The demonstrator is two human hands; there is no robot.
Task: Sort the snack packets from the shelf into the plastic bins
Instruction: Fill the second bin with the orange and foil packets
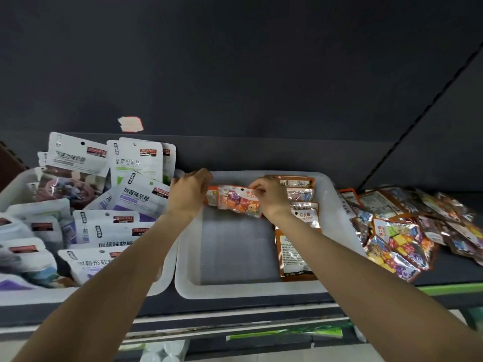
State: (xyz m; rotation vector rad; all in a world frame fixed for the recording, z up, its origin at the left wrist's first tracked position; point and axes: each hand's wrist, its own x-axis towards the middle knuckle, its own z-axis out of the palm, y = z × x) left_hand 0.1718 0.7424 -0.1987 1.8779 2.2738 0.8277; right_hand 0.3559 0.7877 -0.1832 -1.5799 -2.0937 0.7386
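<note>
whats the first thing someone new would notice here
Both hands meet over the middle bin: the left hand and right hand hold a bright candy packet at its far end. Next, the heap of colourful packets on the shelf to the right, and the left bin crammed with white pouches.

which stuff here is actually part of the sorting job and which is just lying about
Part of the job:
- colourful candy packet, held by left hand and right hand
- white plastic bin in the middle
- pile of orange-edged candy packets on the dark shelf
- left white bin of white pouches

Just lying about:
- torn red-edged sticker on the wall
</note>
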